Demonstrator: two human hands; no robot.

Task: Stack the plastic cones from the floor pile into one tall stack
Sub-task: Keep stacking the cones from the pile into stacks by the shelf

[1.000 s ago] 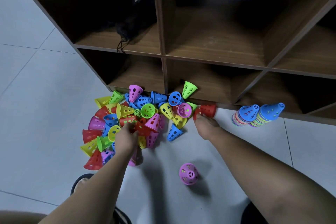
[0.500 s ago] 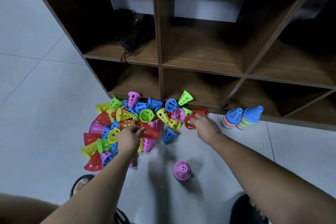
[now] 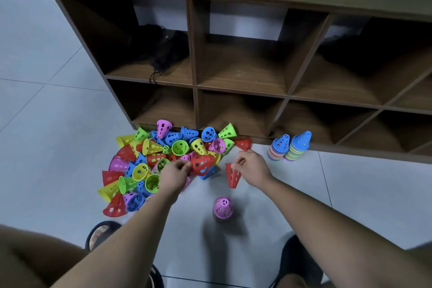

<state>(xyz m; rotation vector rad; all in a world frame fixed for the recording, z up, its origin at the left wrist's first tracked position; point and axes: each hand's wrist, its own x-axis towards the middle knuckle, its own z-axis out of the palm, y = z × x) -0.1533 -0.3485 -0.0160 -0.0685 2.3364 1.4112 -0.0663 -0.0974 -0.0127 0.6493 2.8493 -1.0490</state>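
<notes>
Step in hand: pick-up. The left hand (image 3: 174, 174) pinches a red cone (image 3: 202, 165) just above the floor pile (image 3: 140, 163). The right hand (image 3: 253, 167) pinches a second red cone (image 3: 233, 176) at its rim, hanging below the grip. Likely next: align the rims and nest the two.

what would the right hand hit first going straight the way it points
Carrying its own red plastic cone, probably the red perforated plastic cone gripped by the left hand; depth is unclear.

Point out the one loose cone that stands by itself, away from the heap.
The purple cone, upright on the floor nearer the person. All other loose cones lie in the pile or are held.
</notes>
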